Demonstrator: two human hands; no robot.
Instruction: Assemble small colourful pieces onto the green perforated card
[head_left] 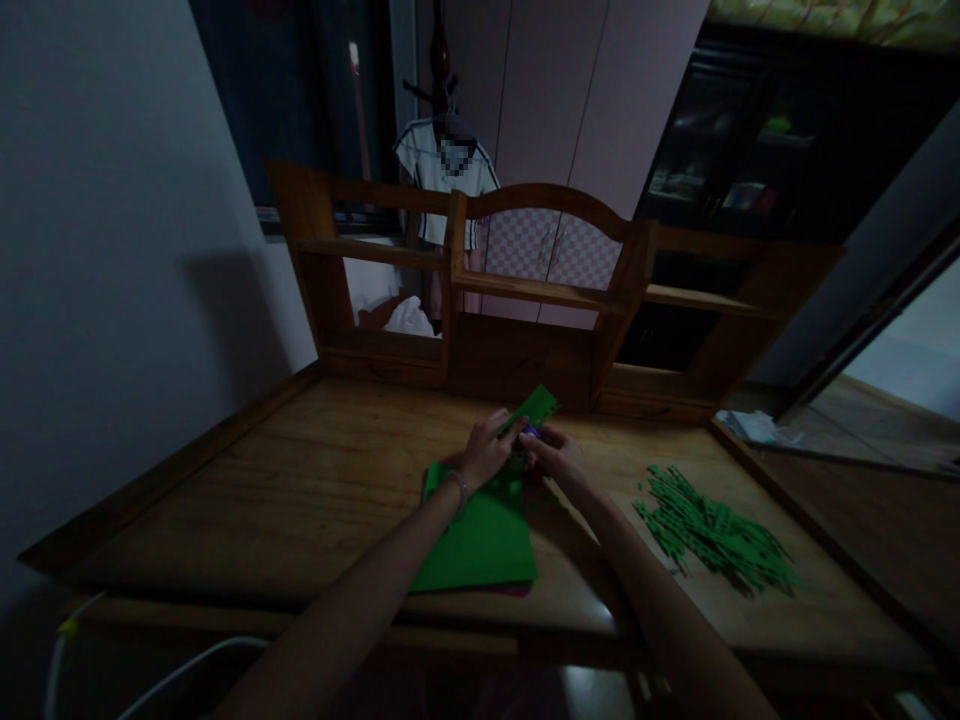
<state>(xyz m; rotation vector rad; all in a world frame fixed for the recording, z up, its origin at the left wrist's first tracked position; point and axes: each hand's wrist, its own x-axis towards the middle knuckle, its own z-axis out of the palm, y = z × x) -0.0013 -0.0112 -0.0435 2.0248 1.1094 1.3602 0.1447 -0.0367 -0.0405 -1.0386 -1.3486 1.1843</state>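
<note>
My left hand (487, 447) is closed on a green strip (538, 403) that looks like paper or foam, with a row of small holes or notches along one edge. My right hand (559, 455) grips a small purple tool (529, 431) against that same edge; it looks like a craft punch, though the fingers hide most of it. Under both hands lies a stack of green sheets (480, 540), with a reddish layer showing at its bottom edge. A small red item (537, 474), too dark to name, sits below my right hand.
On the table's right side lies a loose heap of green strips and scraps (712, 530). A wooden shelf unit (525, 350) stands along the wooden table's (300, 480) back edge. Raised wooden rims run along both sides. A white cable (210, 650) hangs at the front left.
</note>
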